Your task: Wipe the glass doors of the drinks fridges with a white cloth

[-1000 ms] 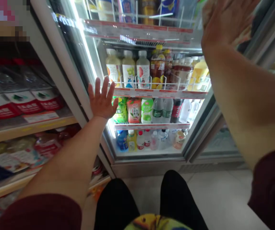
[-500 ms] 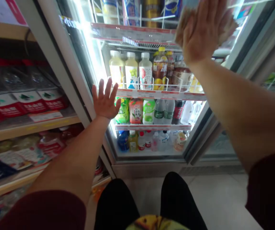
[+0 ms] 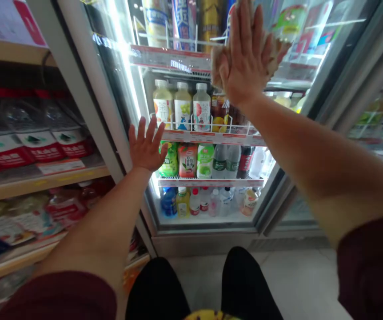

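Observation:
My right hand (image 3: 246, 60) presses a crumpled brownish cloth (image 3: 275, 55) against the upper part of the glass door (image 3: 178, 224) of a lit drinks cooler. Its fingers point upward, and the palm hides much of the cloth. Lower down, at the door's left side, my left hand (image 3: 147, 146) lies with fingers spread, holding nothing. Behind the glass stand white-capped bottles (image 3: 182, 106) and, a shelf below, a green drink bottle (image 3: 205, 161) and a red-labelled bottle (image 3: 188, 161).
Wooden-edged shelves (image 3: 45, 181) on the left carry large red-labelled water bottles (image 3: 41, 133). A metal door frame (image 3: 311, 133) borders the glass on the right, with another cooler beyond it. My knees (image 3: 156, 289) are close to the cooler's base (image 3: 201, 243).
My right hand has swept left across the glass with the cloth, uncovering bottles at the upper right. My left hand keeps its place on the door. The view has shifted slightly.

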A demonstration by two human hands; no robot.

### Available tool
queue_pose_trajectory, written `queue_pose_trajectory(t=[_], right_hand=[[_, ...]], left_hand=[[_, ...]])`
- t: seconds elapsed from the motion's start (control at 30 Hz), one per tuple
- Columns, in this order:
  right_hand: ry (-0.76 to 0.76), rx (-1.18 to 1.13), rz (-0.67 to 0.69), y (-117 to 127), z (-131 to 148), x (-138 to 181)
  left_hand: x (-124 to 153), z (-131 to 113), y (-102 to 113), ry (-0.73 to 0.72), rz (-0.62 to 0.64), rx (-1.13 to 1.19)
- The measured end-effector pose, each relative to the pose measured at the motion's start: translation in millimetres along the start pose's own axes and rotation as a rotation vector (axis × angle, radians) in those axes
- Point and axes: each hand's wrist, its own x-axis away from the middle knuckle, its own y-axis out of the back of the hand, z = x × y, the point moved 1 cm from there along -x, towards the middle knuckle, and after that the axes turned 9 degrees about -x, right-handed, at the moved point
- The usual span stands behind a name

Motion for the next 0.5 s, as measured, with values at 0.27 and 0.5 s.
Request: queue_pose_trajectory(t=[0.27, 0.5], right_hand=[[-0.088, -0.021, -0.037, -4, 18, 0], [0.155, -0.163, 0.119, -17, 36, 25]], left_hand=[[-1, -1, 2, 0.021, 0.009, 0.022], [-1, 2, -2, 0.017, 0.005, 0.062]])
